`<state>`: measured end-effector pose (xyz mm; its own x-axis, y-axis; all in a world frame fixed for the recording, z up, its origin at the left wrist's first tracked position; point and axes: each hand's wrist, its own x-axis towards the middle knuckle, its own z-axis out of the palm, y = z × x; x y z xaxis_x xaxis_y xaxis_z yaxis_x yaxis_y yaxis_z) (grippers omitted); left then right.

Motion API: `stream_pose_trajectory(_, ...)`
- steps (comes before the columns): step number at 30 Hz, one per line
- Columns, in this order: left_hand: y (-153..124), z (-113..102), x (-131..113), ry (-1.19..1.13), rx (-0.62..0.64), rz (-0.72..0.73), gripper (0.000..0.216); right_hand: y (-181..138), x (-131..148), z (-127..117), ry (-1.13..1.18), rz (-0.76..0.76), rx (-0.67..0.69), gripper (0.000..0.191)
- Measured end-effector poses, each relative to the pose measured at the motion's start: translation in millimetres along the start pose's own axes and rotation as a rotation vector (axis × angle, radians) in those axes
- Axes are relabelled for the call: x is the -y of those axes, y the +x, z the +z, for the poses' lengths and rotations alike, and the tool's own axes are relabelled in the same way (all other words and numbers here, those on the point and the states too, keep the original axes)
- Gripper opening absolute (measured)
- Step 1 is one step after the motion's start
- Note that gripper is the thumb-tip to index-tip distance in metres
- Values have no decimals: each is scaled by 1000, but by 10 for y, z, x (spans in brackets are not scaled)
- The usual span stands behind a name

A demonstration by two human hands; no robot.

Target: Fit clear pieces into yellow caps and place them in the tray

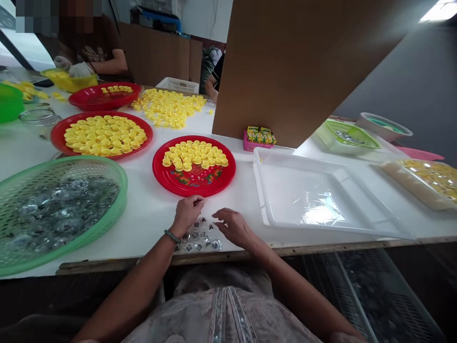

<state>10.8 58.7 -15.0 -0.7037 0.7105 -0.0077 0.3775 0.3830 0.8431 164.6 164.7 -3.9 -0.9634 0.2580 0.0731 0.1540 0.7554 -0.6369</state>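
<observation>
Several small clear, shiny pieces [200,236] lie in a cluster on the white table near its front edge. My left hand [188,213] rests just above them, fingers pinched together near the rim of a red plate [167,177]; I cannot make out what they hold. My right hand [233,226] lies beside the cluster on its right, fingers curled down onto the table among the pieces. The red plate carries several yellow caps [195,156] in rows on its far half.
A green mesh basket [107,214] of clear pieces sits at left. Two more red plates [57,136] with yellow caps and a loose pile of caps [167,107] lie beyond. A white tray [260,190] stands right, a cardboard panel [285,71] behind it. Another person sits far left.
</observation>
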Motion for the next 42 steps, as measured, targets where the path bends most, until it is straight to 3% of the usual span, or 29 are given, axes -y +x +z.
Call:
stream_pose_trajectory(4,-19,-31,-1,16,1,9,28,39,47,47,-125,-91,133,20)
stream_pose_trajectory(8,-19,-79,-17,38,-36,48,27,21,22,83,-245,-65,137,12)
stream_pose_trajectory(12,99,-172,-51,162,-160,155,21,-45,20,116,-435,-76,151,14)
stream_pose_trajectory(15,326,-322,-58,363,-276,150,18,-106,-13,164,-459,-92,98,23)
stream_pose_trajectory(19,754,-573,-17,553,-362,41,25,-141,-131,234,-239,-37,-76,30)
stream_pose_trajectory(22,1057,-666,26,618,-333,-25,30,-122,-192,262,-108,19,-144,38)
stream_pose_trajectory(27,1343,-639,45,705,-197,-65,37,-92,-191,252,-14,46,-157,27)
stream_pose_trajectory(35,1364,-696,122,764,-91,-19,35,-96,-196,230,-35,55,-128,24)
stream_pose_trajectory(42,1340,-703,126,738,-161,-12,43,-109,-224,239,-42,61,-190,23)
